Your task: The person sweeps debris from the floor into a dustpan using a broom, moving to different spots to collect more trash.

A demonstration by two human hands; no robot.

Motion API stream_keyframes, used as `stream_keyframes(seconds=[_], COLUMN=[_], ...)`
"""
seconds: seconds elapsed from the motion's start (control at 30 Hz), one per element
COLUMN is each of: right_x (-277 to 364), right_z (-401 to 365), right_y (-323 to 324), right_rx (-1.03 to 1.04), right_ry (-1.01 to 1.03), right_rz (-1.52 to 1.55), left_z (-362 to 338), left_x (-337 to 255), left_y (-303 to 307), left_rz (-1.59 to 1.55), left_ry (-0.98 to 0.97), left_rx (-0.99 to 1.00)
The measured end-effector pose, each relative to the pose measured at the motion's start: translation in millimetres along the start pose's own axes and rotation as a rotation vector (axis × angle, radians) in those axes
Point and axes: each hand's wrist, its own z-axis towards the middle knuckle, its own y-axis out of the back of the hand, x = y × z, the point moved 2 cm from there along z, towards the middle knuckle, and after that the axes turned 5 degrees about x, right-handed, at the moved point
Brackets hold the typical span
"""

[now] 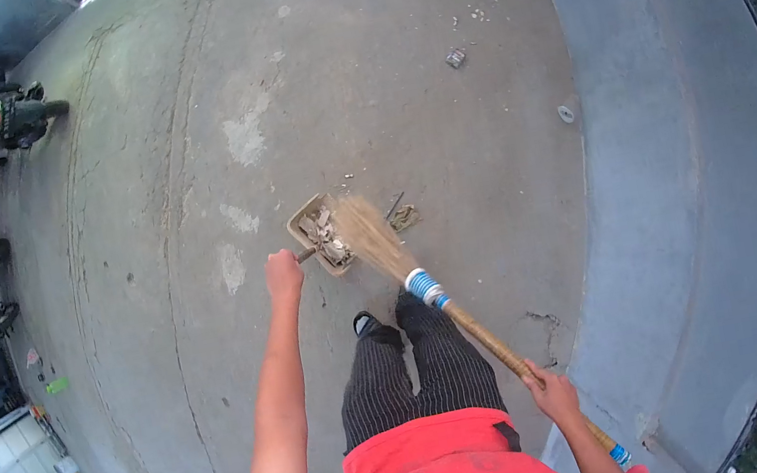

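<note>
My left hand (284, 275) is closed around the short handle of a beige dustpan (298, 220), which rests on the concrete floor in front of my feet. Inside the pan lie pale scraps and debris (329, 243). Wrapped round the long wooden stick of a straw broom (487, 334) is my right hand (554, 393). The broom's bristles (368, 236) reach the dustpan's right side and partly cover it. Just right of the bristles, a crumpled brownish scrap (405, 218) and a thin dark stick (394, 203) lie on the floor.
Motorbikes (13, 118) stand along the left side. A grey wall (674, 134) borders the floor on the right. Farther ahead lie a small crushed packet (455, 57), a round pale disc (566, 114) and scattered white bits (479, 15). A green item (57, 385) is at left.
</note>
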Motion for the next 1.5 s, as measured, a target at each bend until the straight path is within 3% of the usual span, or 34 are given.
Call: stream_keyframes(seconds=[0.2,0.27,0.37,0.57,0.67,0.77,0.87,0.97,1.17,1.37,1.5], right_x=[-16,-38,-59,-2,-3,39,44,33,26,27,55], right_z=[-5,15,32,-9,-4,-31,-38,-41,-42,18,16], right_y=[-22,-59,-104,-122,-177,-161,-155,-159,-152,-150,-129], right_rx=[-0.100,-0.302,-0.260,0.001,-0.014,0.127,0.147,0.070,-0.036,-0.242,-0.077], right_ry=[-0.167,-0.027,-0.041,-0.197,-0.060,-0.184,-0.150,-0.046,-0.047,0.010,-0.120], right_rz=[0.140,0.176,0.388,0.528,0.548,0.618,0.581,0.457,0.518,0.521,0.623], left_z=[-1,-5,-9,-17,-20,-14,-13,-12,-11,-14,-9], left_x=[-6,-7,-1,15,14,22,14,16,21,10,10], left_y=[4,5,0,13,18,0,5,2,0,10,3], left_rz=[0.018,0.004,0.036,-0.038,-0.020,-0.022,-0.028,-0.001,-0.026,-0.025,-0.011], left_ry=[-0.071,-0.107,-0.112,-0.093,-0.078,-0.157,-0.128,-0.170,-0.157,-0.148,-0.156], left_rx=[-0.018,-0.051,-0.037,-0.016,-0.005,-0.106,0.004,-0.044,-0.047,-0.011,-0.019])
